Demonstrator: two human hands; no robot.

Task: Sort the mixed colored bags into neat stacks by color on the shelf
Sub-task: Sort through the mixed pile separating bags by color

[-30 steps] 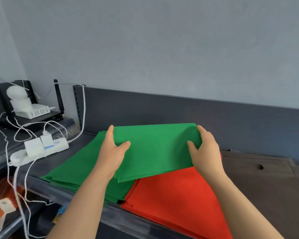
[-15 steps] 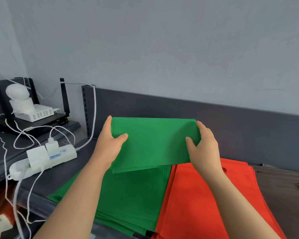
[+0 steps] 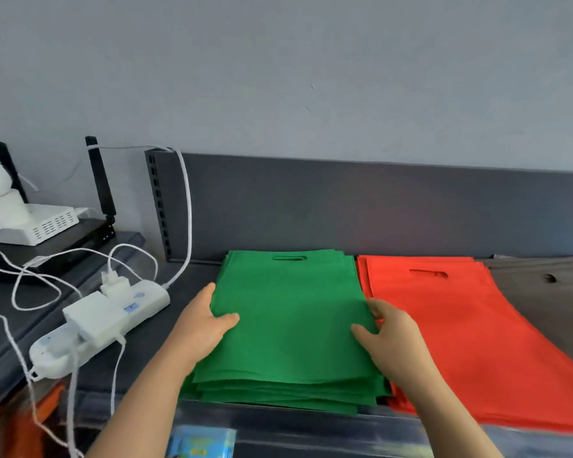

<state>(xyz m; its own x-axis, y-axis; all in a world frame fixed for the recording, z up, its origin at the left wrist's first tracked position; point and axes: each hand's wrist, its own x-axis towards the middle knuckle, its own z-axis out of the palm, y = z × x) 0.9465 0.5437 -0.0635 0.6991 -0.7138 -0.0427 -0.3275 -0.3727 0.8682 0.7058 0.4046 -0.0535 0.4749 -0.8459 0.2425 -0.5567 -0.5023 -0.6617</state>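
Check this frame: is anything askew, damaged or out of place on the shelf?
Slightly. The green stack is fanned along its near edge, layers stepping out unevenly, while the left hand and right hand hold its sides. The red stack shows offset layers at its far left corner. Nothing looks torn or spilled.

text: we read none | packet [image 3: 201, 441]: we see yellow print, too blurred | power strip [image 3: 149, 300]: blue mark, no letters we can make out

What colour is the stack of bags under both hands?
The stack is green, a plain solid colour; the head view shows it best.
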